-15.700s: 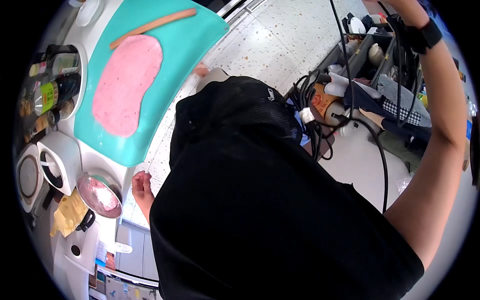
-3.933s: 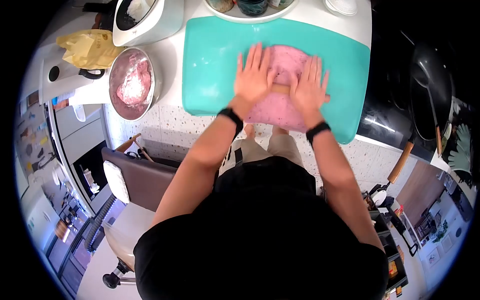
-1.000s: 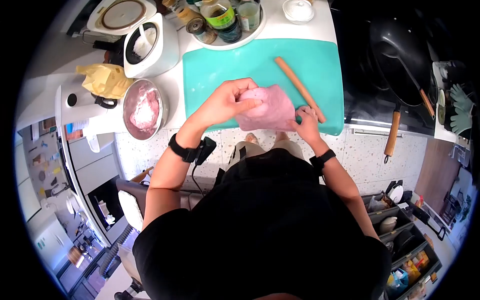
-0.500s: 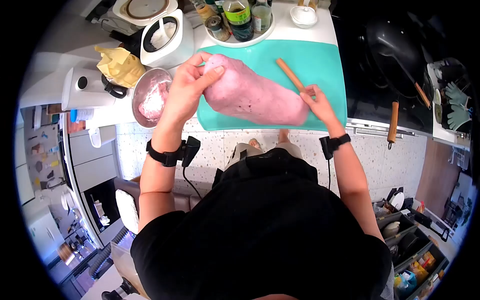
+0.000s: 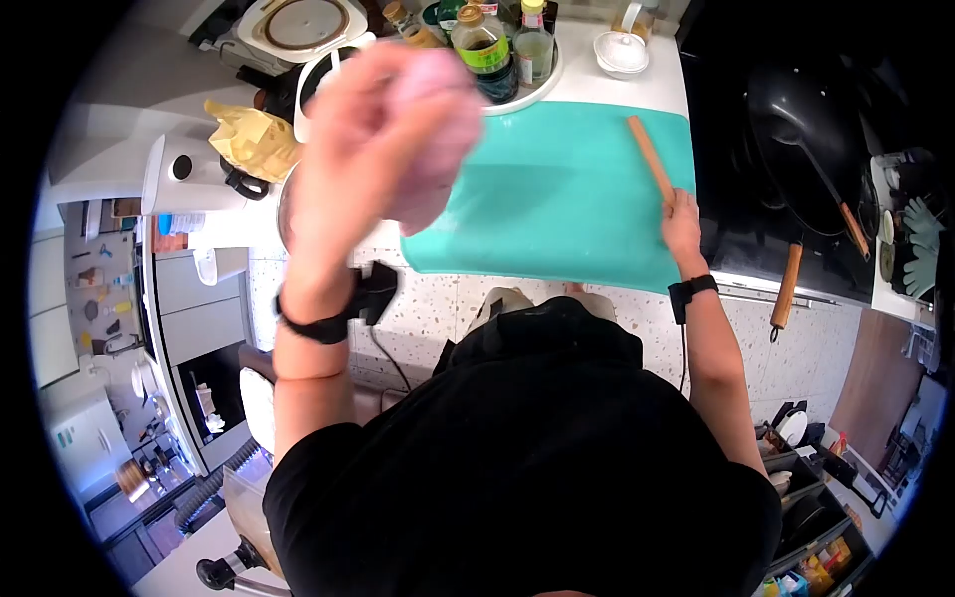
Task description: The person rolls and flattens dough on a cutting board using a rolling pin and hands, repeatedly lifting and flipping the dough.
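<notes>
Pale tabletop (image 5: 659,85) edges a teal mat (image 5: 547,189) that stretches wide between my hands, with the black stove (image 5: 720,214) bounding it on the right. My left hand (image 5: 343,149), blurred, has its fingers clamped on the pink dough (image 5: 438,149), raised above the mat's left edge, long axis hanging roughly toward me. My right hand's (image 5: 682,224) fingers close over the near end of a rolling pin (image 5: 650,154), its far end pointing away and leftward.

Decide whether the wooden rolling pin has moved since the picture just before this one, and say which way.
Yes: the rolling pin has shifted right, now nearer the black stove.
</notes>
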### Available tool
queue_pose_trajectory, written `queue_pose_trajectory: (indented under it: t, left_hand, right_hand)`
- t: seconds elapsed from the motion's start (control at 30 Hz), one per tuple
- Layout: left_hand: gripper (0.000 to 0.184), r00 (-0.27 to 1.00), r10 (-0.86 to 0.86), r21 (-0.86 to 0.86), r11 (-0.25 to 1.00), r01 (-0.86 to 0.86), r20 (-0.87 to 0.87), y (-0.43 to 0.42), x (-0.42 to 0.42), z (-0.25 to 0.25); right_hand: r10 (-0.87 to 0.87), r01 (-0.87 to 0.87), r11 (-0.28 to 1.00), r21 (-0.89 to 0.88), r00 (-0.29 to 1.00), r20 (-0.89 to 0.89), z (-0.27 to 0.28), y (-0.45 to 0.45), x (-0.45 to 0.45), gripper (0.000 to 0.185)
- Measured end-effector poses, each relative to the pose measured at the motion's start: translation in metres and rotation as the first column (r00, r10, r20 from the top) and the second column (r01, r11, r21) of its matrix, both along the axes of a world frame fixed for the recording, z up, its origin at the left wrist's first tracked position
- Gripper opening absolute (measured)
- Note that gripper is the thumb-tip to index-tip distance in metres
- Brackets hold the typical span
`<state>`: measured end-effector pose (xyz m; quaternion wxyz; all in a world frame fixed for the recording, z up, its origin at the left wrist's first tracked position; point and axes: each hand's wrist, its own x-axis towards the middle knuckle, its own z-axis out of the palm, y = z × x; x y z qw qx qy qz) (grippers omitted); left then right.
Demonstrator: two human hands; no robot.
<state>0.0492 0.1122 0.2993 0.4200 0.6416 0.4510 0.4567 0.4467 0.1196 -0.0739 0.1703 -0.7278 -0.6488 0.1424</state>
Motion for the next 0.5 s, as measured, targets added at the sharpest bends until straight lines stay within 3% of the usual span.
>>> queue_pose_trajectory:
  t: [0.07, 0.1, 0.13, 0.17, 0.23, 0.3, 0.37, 0.43, 0.5]
  left_hand:
    - [0.020, 0.992, -0.042, 0.157, 0.986, 0.062, -0.123, 0.023, 0.052, -0.040]
    - [0.024, 0.971, -0.096, 0.094, 0.988, 0.119, -0.219, 0.033, 0.079, -0.061]
    - [0.030, 0.932, -0.161, 0.139, 0.966, 0.216, -0.325, 0.044, 0.104, -0.093]
    - [0.045, 0.887, -0.271, 0.004, 0.956, 0.294, -0.374, 0.047, 0.130, -0.119]
    - [0.057, 0.800, -0.385, -0.068, 0.914, 0.400, -0.461, 0.041, 0.155, -0.206]
    - [0.070, 0.745, -0.337, -0.142, 0.938, 0.315, -0.575, 0.028, 0.139, -0.259]
    - [0.068, 0.848, -0.143, -0.133, 0.987, 0.086, -0.511, 0.020, 0.087, -0.305]
    - [0.064, 0.854, 0.103, -0.123, 0.974, -0.191, -0.510, 0.010, 0.024, -0.357]
    - [0.061, 0.696, 0.324, -0.023, 0.898, -0.439, -0.640, 0.001, -0.005, -0.350]
  right_hand:
    - [-0.065, 0.063, 0.997, -0.038, 0.997, -0.042, -0.003, 0.003, 0.009, 0.034]
    - [-0.062, 0.060, 0.997, -0.045, 0.997, -0.038, -0.005, 0.003, 0.012, 0.034]
    - [-0.073, 0.070, 0.996, -0.062, 0.997, -0.034, -0.006, 0.003, 0.015, 0.034]
    - [-0.083, 0.080, 0.994, -0.080, 0.996, -0.030, -0.007, 0.003, 0.017, 0.034]
    - [-0.080, 0.080, 0.994, -0.075, 0.997, 0.004, -0.010, 0.003, 0.023, 0.034]
    - [-0.082, 0.084, 0.994, -0.075, 0.996, 0.035, -0.012, 0.003, 0.033, 0.034]
    - [-0.173, 0.172, 0.985, -0.014, 0.983, -0.065, -0.010, 0.004, 0.045, 0.033]
    - [-0.212, 0.211, 0.977, -0.019, 0.974, -0.074, -0.008, 0.007, 0.050, 0.032]
    - [-0.258, 0.263, 0.965, 0.024, 0.958, -0.130, 0.004, 0.008, 0.048, 0.029]
